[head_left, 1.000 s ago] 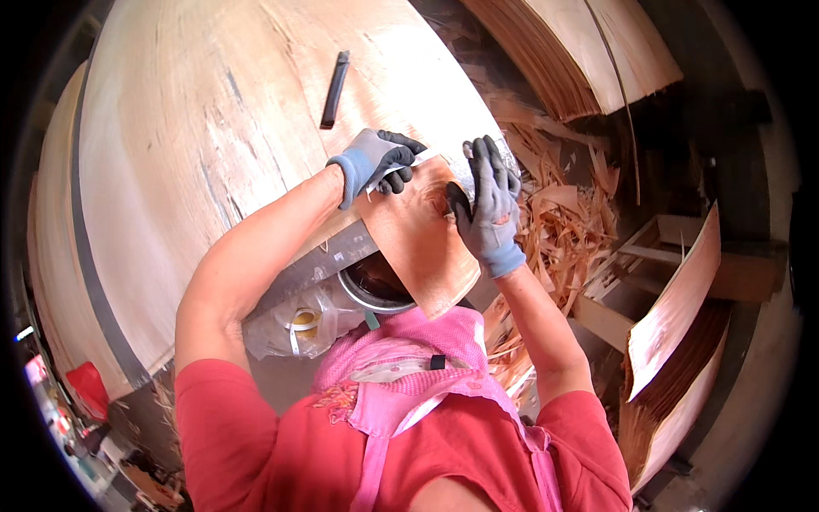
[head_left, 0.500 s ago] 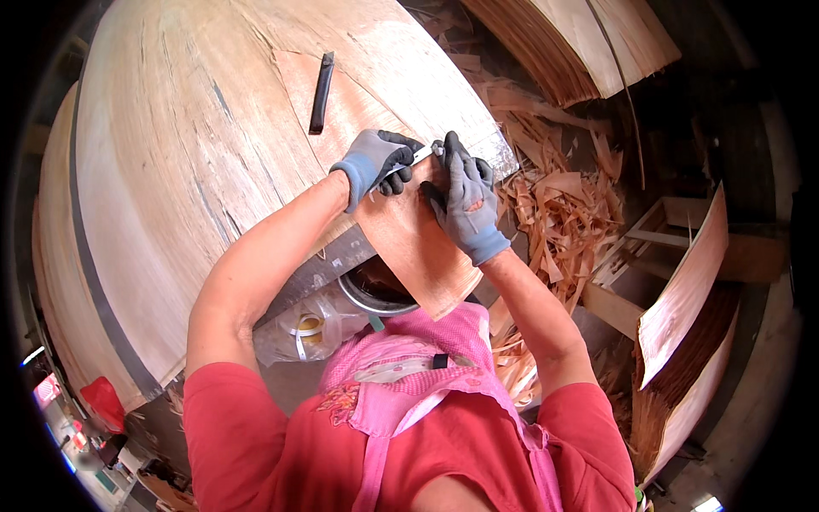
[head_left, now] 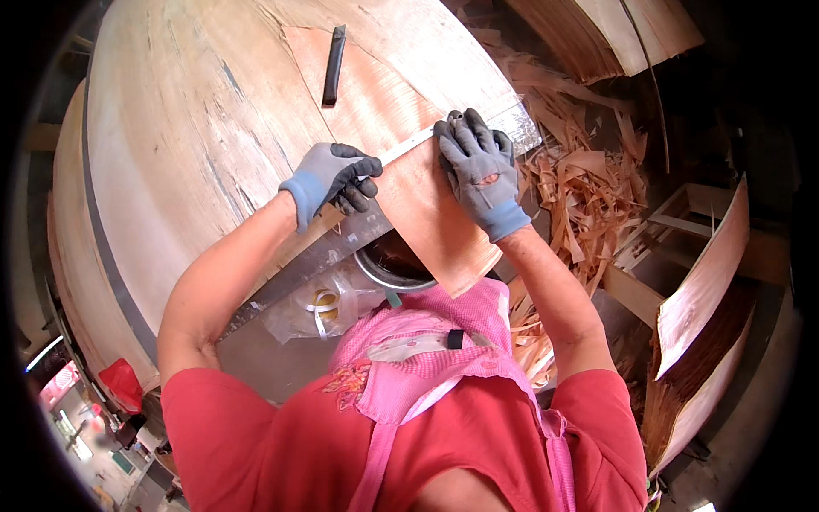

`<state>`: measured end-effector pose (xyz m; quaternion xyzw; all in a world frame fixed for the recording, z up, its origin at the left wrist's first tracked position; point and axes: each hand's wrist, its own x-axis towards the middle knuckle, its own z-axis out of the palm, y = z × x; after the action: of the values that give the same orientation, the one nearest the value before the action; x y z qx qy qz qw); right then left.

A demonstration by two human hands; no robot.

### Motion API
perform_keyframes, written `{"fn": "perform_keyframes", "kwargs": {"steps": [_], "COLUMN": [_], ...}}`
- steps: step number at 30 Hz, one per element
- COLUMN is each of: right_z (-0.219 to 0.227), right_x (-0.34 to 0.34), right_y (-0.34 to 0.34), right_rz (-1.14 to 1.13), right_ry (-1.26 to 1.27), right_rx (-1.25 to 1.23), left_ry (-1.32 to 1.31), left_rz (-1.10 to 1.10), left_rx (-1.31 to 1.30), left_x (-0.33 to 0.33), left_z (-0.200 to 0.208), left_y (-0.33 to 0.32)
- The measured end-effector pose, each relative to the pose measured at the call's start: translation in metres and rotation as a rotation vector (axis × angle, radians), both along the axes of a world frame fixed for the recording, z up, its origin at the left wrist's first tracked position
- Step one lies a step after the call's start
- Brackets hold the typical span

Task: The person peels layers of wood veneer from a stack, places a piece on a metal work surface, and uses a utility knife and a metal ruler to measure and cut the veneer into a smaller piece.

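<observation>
My left hand, in a grey glove with dark fingertips, pinches one end of a white tape strip. The strip runs taut across a reddish wood veneer piece to my right hand. That hand, gloved alike with a hole in the back, lies flat over the tape's other end, fingers stretched. The veneer piece rests on a large stack of pale veneer sheets, its near end hanging over the edge. Beyond my hands lies a slim black tool, shaped like a cutter knife.
Below the stack's near edge, a round metal basin and a clear plastic bag with a tape roll stand close to my lap. Veneer scraps heap at the right, beside a wooden frame and curved veneer sheets.
My left hand has drawn away leftward from my right, so a longer stretch of tape shows. My right hand has flattened onto the veneer. The whole view has shifted slightly.
</observation>
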<state>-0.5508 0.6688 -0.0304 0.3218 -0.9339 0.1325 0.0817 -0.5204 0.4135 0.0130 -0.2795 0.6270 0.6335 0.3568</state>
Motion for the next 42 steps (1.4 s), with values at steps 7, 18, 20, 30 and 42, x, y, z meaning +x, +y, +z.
{"fn": "perform_keyframes", "kwargs": {"steps": [7, 18, 20, 30, 42], "right_z": [0.006, 0.003, -0.021, -0.027, -0.031], "right_x": [-0.001, -0.054, -0.061, -0.061, -0.065], "right_y": [-0.003, -0.077, -0.088, -0.091, -0.089], "right_rz": [0.021, 0.044, 0.053, 0.073, 0.071], "right_ry": [0.005, 0.016, -0.001, -0.012, 0.028], "right_rx": [-0.04, -0.189, -0.065, -0.089, -0.076], "left_ry": [-0.046, 0.021, 0.004, 0.053, 0.519], "left_rz": [0.069, -0.018, -0.024, -0.055, -0.1], "left_rx": [-0.139, -0.285, -0.295, -0.251, -0.802], "left_x": [0.003, 0.001, 0.002, 0.007, 0.033], "left_z": [-0.004, 0.003, 0.006, -0.004, -0.024], "left_y": [0.006, 0.009, 0.01, -0.009, -0.016]}}
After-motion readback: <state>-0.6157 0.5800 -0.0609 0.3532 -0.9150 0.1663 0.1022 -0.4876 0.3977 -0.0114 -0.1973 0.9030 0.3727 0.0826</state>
